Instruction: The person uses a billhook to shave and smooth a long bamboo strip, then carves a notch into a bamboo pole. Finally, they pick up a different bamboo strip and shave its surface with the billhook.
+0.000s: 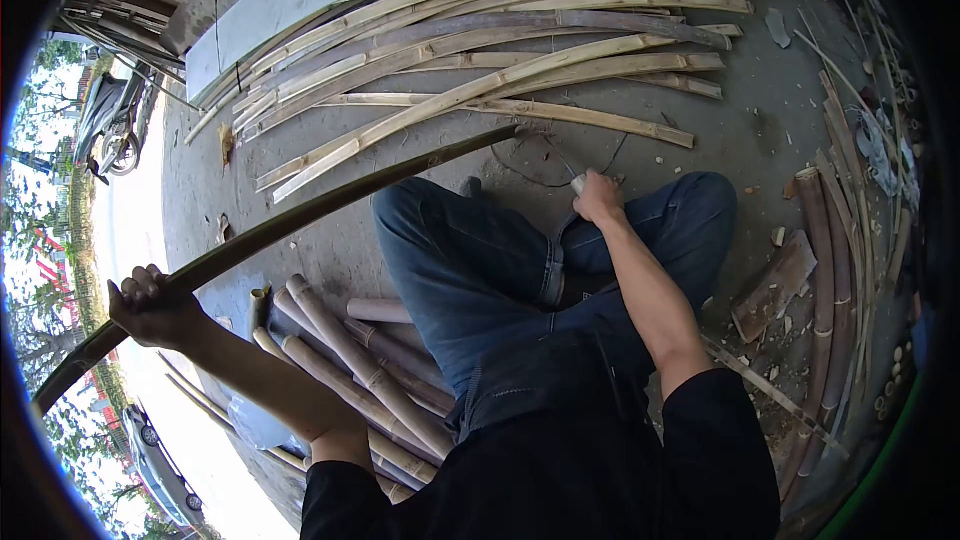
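Note:
My left hand (150, 308) is wrapped round a long dark green bamboo strip (300, 215), which slants up from the lower left to a far end in front of my knees. My right hand (600, 197) is closed round the pale handle of a tool (578, 183). The tool's thin blade reaches toward the strip's far end; whether they touch is unclear. A thin dark loop (530, 180) lies on the floor below that end.
Many split bamboo strips (480, 90) lie across the floor ahead. Bamboo poles (370, 370) are piled at lower left. More poles (820, 270), a flat wood piece (775, 285) and chips lie right. A motorcycle (115, 125) and car (160, 465) stand outside left.

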{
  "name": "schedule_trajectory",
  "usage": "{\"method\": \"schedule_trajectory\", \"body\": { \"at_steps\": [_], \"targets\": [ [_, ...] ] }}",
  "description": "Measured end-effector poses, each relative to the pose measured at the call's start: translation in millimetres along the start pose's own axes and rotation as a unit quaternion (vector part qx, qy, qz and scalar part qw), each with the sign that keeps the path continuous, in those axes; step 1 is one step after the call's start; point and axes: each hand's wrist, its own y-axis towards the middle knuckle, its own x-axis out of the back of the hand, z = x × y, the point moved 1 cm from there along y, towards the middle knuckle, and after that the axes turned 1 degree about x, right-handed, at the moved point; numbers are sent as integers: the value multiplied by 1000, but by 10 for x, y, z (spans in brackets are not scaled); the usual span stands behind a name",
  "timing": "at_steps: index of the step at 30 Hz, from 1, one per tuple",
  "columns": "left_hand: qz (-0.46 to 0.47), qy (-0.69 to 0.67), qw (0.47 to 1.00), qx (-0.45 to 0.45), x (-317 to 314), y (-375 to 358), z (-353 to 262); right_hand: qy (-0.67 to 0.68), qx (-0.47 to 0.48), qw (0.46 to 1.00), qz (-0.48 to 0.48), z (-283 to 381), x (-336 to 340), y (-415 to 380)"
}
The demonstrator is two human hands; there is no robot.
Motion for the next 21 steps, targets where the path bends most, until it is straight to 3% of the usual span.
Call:
{"method": "schedule_trajectory", "body": {
  "at_steps": [2, 5, 9, 12, 15, 17, 19, 20, 21],
  "targets": [
    [-34, 5, 999, -26, -165, -61, 1, 110, -41, 992, -51, 21, 299, -199],
    [-91, 37, 995, -18, -298, -85, 27, 167, -39, 981, -88, 143, 485, -166],
    [-57, 28, 998, 30, -199, 25, 80, 198, -6, 967, -158, 278, 506, -253],
    [122, -84, 987, 68, -224, -69, 98, 249, 19, 956, -151, 324, 514, -346],
    [78, 20, 996, 43, -253, -5, 173, 299, -5, 949, -98, 295, 579, -374],
    [88, 17, 995, 37, -22, 218, 249, 303, -2, 948, -102, 268, 614, -368],
    [313, -145, 936, 77, 47, 258, 249, 306, 0, 946, -104, 228, 620, -372],
    [243, -121, 962, 43, -21, 166, 233, 293, 11, 950, -110, 211, 613, -354],
    [70, -47, 996, -9, -341, -64, 182, 281, 22, 953, -116, 218, 624, -363]
  ]
}}
